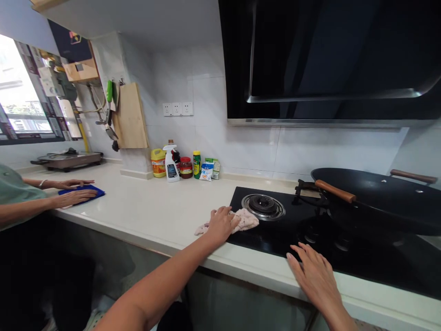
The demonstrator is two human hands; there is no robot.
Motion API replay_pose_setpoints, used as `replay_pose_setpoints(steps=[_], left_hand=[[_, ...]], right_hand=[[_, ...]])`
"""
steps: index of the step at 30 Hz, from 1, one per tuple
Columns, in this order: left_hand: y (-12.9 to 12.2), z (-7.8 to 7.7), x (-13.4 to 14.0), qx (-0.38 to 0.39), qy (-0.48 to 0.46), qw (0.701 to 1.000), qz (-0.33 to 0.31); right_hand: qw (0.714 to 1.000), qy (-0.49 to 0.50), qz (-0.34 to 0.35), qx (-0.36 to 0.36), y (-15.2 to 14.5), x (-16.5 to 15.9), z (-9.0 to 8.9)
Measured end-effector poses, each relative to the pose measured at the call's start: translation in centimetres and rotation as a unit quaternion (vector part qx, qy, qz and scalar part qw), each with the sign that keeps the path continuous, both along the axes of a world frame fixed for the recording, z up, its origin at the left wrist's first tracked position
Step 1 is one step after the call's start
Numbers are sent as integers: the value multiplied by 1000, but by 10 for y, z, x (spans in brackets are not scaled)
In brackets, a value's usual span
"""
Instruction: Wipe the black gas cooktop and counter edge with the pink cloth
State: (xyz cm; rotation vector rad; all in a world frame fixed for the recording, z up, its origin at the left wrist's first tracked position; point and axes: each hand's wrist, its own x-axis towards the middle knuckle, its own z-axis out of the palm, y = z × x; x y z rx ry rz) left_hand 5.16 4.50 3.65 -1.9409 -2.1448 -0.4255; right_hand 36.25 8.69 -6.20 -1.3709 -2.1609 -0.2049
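My left hand (222, 225) presses down on a crumpled pale pink cloth (247, 219), its fingers curled over it. The cloth lies across the left edge of the black glass gas hob (275, 236), partly on the white countertop (138, 207). Just beyond it is the round left burner (263, 206). My right hand (313, 271) holds nothing; its fingers are spread at the hob's front edge, near the control knobs (342, 242). A black wok (372, 195) with wooden handles sits on the right side of the hob.
On the left, another person's hands (77, 195) rest on a blue cloth (99, 191). Along the wall stand a white spray bottle (171, 165), a yellow jug (158, 163), a red-lidded jar (186, 168) and packets (206, 171). A black range hood (327, 59) hangs above the hob.
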Motion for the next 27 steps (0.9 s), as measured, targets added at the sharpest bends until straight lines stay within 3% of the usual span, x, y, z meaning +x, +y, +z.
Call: replay_pose_setpoints(steps=[3, 6, 14, 17, 21, 27], left_hand=[[7, 2, -3, 6, -2, 1000, 26], [2, -1, -2, -6, -2, 1000, 14], [-59, -22, -4, 8, 7, 995, -104], [-71, -28, -7, 3, 10, 993, -115], [-63, -27, -5, -20, 18, 996, -90], [-35, -12, 3, -17, 15, 997, -70]], right_hand=[[1000, 2, 1, -13, -1, -1, 4], [1000, 9, 1, -20, -1, -2, 4], [1000, 22, -3, -2, 3, -3, -4], [1000, 22, 2, 5, 4, -3, -7], [1000, 24, 2, 17, 5, -1, -10], [999, 20, 6, 33, 6, -1, -11]])
